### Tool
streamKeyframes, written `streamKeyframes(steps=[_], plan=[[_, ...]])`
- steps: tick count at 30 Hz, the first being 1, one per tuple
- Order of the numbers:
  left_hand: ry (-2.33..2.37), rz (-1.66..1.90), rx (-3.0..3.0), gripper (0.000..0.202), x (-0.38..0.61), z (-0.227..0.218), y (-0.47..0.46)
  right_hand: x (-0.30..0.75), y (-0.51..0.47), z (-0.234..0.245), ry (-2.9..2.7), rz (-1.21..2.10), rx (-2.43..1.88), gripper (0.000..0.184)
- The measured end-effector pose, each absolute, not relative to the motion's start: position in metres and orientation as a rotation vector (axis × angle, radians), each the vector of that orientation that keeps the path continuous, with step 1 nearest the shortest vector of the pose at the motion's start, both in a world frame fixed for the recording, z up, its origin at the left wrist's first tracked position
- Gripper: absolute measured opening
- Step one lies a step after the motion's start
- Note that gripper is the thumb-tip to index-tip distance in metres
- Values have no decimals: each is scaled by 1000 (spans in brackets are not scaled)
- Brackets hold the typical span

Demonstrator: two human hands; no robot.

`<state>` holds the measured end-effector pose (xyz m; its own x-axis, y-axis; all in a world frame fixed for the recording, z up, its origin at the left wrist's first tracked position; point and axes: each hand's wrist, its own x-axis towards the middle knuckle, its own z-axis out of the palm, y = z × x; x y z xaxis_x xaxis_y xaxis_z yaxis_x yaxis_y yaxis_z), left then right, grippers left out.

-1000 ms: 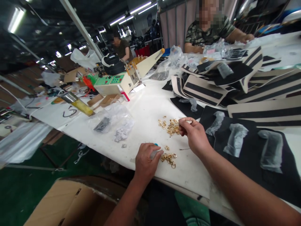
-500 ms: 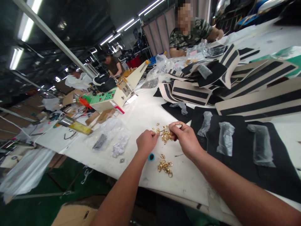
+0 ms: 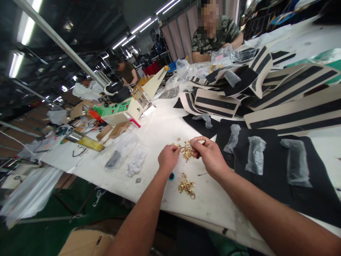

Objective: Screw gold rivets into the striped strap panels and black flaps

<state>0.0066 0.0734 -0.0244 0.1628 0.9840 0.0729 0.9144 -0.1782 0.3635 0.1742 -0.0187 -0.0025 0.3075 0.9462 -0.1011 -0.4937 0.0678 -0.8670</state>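
Note:
My left hand [image 3: 169,157] is closed, thumb and fingertips pinched on a small piece too tiny to make out. My right hand [image 3: 209,153] is closed round a thin tool [image 3: 186,146]; its slim dark shaft points at the left fingertips, and a pale end shows by the thumb. Under both hands lies a heap of small gold metal fittings [image 3: 187,153], some ring-shaped. Nearer me is a second, smaller pile of gold rings and fittings [image 3: 185,186]. Beside my left wrist sits a small round blue thing with a dark centre [image 3: 172,176].
Black sheets with plastic-wrapped pieces [image 3: 255,156] lie at right, striped panels [image 3: 217,103] behind. A clear bag [image 3: 117,153], crumpled white plastic [image 3: 135,161] and a green-panelled machine [image 3: 119,110] are at left. A co-worker [image 3: 217,35] sits across the white table [image 3: 165,124].
My left hand has shifted slightly right, closer to the right hand. My right hand stays almost in place. The co-worker's raised hand has come down toward the plastic bags.

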Motion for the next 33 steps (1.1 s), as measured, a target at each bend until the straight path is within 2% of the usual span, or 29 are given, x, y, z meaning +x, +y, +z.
streamKeyframes(steps=[8,15,19,33], plan=[[1652,834,1995,16,-26,-23,55,170,-21,-4,-651,1191,-1020,27],[1641,1045,1604,36,-77,-24,-15,145,-36,-9,-900,1256,-1096,32],[1510,1159,1255,39,-88,-32,-48,127,-48,-15,-1020,1270,-1147,33],[1464,1156,1301,29,-88,-44,-58,114,-58,-15,-1169,1249,-1140,34]])
